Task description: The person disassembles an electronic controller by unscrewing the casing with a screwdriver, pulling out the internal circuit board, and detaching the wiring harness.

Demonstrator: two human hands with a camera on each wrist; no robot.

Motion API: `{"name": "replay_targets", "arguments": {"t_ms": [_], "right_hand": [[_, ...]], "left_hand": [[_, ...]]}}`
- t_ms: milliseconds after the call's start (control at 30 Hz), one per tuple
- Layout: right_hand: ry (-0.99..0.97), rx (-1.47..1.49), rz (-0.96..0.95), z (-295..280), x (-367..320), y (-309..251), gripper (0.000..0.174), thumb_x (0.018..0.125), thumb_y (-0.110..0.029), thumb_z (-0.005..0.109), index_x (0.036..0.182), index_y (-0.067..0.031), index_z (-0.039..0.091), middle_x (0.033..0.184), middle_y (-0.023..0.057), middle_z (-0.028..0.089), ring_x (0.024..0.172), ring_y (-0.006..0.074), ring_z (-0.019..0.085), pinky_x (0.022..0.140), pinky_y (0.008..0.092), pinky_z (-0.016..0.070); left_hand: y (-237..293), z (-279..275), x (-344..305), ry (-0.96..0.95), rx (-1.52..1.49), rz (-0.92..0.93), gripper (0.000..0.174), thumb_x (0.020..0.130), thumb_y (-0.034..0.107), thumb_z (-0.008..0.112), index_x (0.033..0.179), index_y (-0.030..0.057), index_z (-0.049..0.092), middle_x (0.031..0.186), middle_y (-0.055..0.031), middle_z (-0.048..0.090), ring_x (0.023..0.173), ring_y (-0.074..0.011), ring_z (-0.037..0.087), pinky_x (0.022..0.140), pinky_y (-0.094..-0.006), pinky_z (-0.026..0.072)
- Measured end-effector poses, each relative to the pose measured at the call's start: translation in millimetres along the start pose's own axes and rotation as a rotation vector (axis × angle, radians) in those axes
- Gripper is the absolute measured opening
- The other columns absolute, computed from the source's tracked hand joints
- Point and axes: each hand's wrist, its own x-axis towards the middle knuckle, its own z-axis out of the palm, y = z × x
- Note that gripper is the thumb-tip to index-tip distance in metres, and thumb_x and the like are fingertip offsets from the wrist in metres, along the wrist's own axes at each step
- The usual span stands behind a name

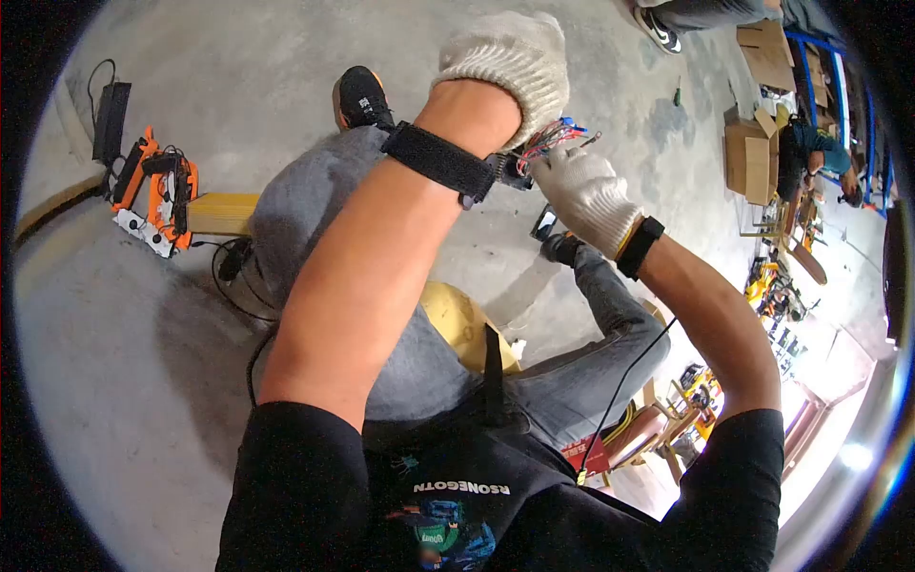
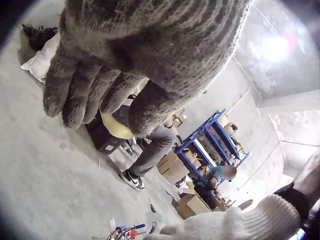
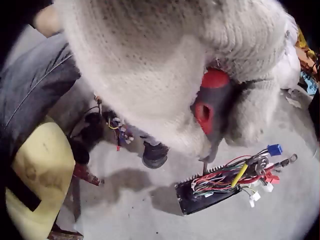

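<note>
My right hand [image 1: 586, 191], in a white knit glove, grips a red and black screwdriver handle [image 3: 210, 105]. The tip points down at the upper edge of a black finned controller box [image 3: 200, 192]. A bundle of coloured wires [image 3: 235, 175] with small plugs fans out of the box's right end. The same wires [image 1: 553, 136] show between my two hands in the head view. My left hand [image 1: 500, 57], also gloved, hovers just above them. Its fingers [image 2: 85, 95] hang loosely curled with nothing visible in them. What supports the box is hidden.
I sit on a yellow stool [image 1: 462, 324] over a concrete floor. An orange device [image 1: 157, 191], a wooden block [image 1: 224, 214] and a black adapter [image 1: 110, 119] lie to the left. Cardboard boxes [image 1: 753, 153], blue shelving [image 2: 210, 135] and a crouching person [image 2: 215, 177] are farther off.
</note>
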Motion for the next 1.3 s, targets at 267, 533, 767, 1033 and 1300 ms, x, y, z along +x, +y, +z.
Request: {"name": "replay_targets", "arguments": {"t_ms": [267,533,767,1033,1300], "right_hand": [[-0.031,0.901,0.111,23,17,61,0.034,0.097,-0.034,0.063,0.096,-0.0003,0.069,0.069,0.0066,0.063,0.06,0.0194,0.06,0.059,0.0369,0.0493],[0.106,0.528,0.213,-9,-2,31,0.033,0.089,-0.018,0.07,0.116,-0.0006,0.065,0.098,0.0205,0.071,0.09,0.0329,0.073,0.082,0.0446,0.058],[-0.169,0.03,0.0,3,14,19,0.031,0.088,-0.002,0.064,0.119,-0.0021,0.065,0.118,0.0227,0.068,0.099,0.0374,0.071,0.083,0.044,0.0606],[-0.32,1.345,0.616,26,29,67,0.03,0.097,-0.028,0.065,0.092,0.0014,0.066,0.061,0.0042,0.054,0.052,0.0169,0.054,0.053,0.0359,0.0467],[-0.016,0.085,-0.043,-5,0,22,0.045,0.091,-0.01,0.065,0.135,-0.0073,0.06,0.123,0.0211,0.064,0.112,0.038,0.067,0.085,0.0477,0.0587]], "left_hand": [[-10,17,7,0.143,0.079,0.077,0.031,0.093,0.031,0.061,0.106,0.0035,0.068,0.101,-0.0272,0.072,0.097,-0.0457,0.07,0.085,-0.0555,0.0569],[5,0,6,0.008,0.033,-0.033,0.031,0.093,0.031,0.062,0.103,0.0029,0.068,0.098,-0.0276,0.072,0.095,-0.0462,0.07,0.084,-0.0552,0.0573],[-7,5,5,0.137,0.065,0.045,0.029,0.091,0.029,0.062,0.101,0.0027,0.068,0.097,-0.028,0.071,0.093,-0.0465,0.07,0.082,-0.0552,0.057],[6,-10,8,0.078,-0.011,0.013,0.028,0.091,0.022,0.061,0.108,-0.0002,0.066,0.101,-0.0276,0.074,0.095,-0.0413,0.075,0.08,-0.0507,0.06],[6,-13,5,-0.002,-0.015,-0.033,0.027,0.091,0.02,0.06,0.107,-0.0006,0.067,0.098,-0.027,0.074,0.094,-0.0416,0.074,0.079,-0.0493,0.0602]]}}
